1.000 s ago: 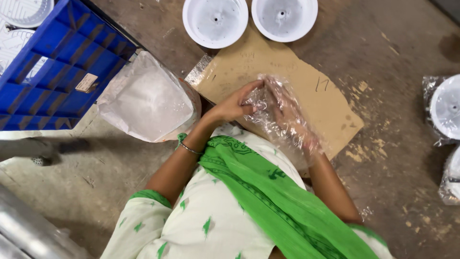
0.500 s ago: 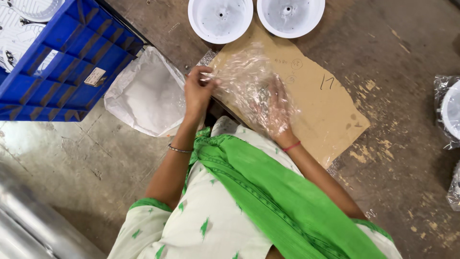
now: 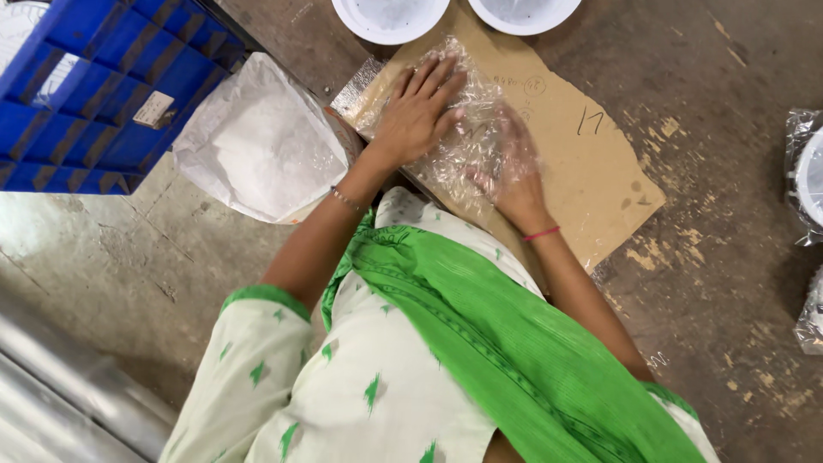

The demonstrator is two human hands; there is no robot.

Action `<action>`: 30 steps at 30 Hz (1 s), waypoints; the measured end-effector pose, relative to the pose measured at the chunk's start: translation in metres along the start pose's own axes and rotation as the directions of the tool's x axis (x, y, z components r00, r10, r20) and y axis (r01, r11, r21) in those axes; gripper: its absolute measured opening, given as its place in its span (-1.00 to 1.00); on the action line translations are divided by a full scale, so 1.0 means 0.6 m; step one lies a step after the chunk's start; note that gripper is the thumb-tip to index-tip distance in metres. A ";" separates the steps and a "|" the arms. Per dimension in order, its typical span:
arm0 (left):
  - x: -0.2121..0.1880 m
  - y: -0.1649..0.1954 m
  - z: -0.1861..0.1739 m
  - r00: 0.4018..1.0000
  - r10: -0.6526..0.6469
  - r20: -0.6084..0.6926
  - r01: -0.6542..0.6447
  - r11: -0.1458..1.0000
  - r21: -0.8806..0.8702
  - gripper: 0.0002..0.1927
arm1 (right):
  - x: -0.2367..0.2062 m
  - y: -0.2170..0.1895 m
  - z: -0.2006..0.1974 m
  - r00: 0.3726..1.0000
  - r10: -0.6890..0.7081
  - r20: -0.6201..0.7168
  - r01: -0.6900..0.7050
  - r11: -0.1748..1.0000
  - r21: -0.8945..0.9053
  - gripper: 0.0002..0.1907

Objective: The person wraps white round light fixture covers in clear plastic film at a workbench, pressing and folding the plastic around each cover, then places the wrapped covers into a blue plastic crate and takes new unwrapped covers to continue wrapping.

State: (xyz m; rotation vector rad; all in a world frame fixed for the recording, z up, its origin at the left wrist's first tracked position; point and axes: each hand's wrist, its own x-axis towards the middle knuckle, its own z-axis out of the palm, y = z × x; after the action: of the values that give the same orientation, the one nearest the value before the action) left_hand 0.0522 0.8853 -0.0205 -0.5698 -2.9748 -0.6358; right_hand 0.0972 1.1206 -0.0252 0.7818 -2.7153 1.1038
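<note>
Plastic bag [image 3: 454,129] is pressed flat on cardboard sheet [image 3: 591,163] by open left hand [image 3: 416,111]; right hand [image 3: 510,167] lies inside, nothing gripped. Thin film may tear if fingers are spread.

A blue plastic crate [image 3: 94,86] is seen at the upper left of the frame, with a white sack [image 3: 257,146] lying just beside it. Two white round dishes [image 3: 390,13] are cut off by the top edge. Plastic-wrapped white items [image 3: 806,176] are seen at the right edge.
</note>
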 end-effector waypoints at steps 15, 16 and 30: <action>-0.007 -0.006 0.018 0.997 -0.020 0.070 0.012 0.994 0.110 -0.26 | -0.052 -0.041 -0.015 0.868 0.125 0.480 -0.073 0.989 -0.125 0.01; -0.007 -0.006 0.018 0.998 -0.012 0.057 0.005 0.993 0.119 -0.24 | -0.051 -0.043 -0.024 0.883 0.099 0.459 -0.039 0.990 -0.138 0.02; -0.021 0.101 0.047 0.980 -0.058 0.190 0.102 0.967 -0.232 0.05 | 0.124 0.114 -0.148 0.985 0.130 -0.114 -0.124 0.990 0.066 -0.83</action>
State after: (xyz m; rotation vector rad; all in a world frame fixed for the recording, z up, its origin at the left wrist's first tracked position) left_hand 0.0870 0.9438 -0.0247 -0.5510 -3.1258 -1.0150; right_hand -0.0094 1.1908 0.0184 0.5375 -2.6759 1.2191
